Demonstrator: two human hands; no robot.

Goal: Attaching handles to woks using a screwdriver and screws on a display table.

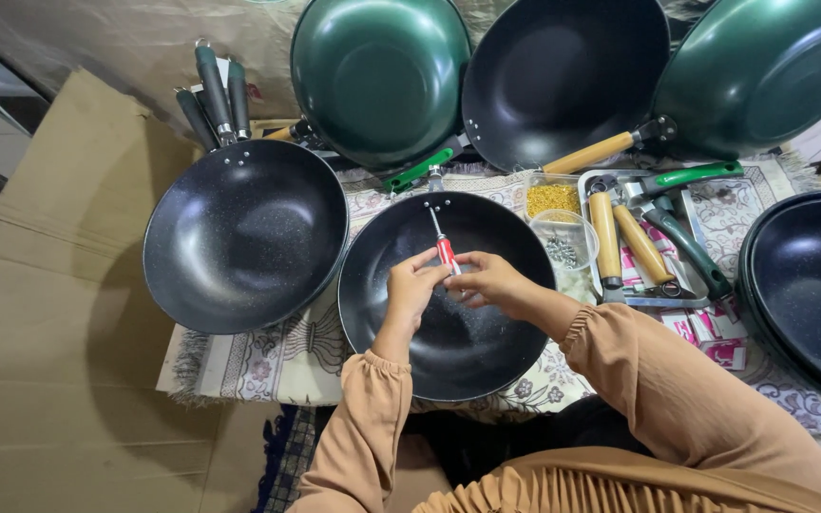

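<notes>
Both hands meeting dead centre of the frame, over the black wok (448, 332). Left hand (414, 285) and right hand (488, 281) pinched on the red handle of a small screwdriver (441, 242), fingers curled round it from either side. Shaft pointing up and a touch left in the picture, long axis near vertical, tip landing at the far rim of the wok by 2 rivet holes. Neither hand really nearer, though left sits a bit lower on the grip. Hard to tell which one carries the weight. Off to the right: clear cup of screws (563, 245), tub of yellow bits (552, 198), wooden handles (625, 242) on a tray. 1 more black pan (244, 233) centre left.
</notes>
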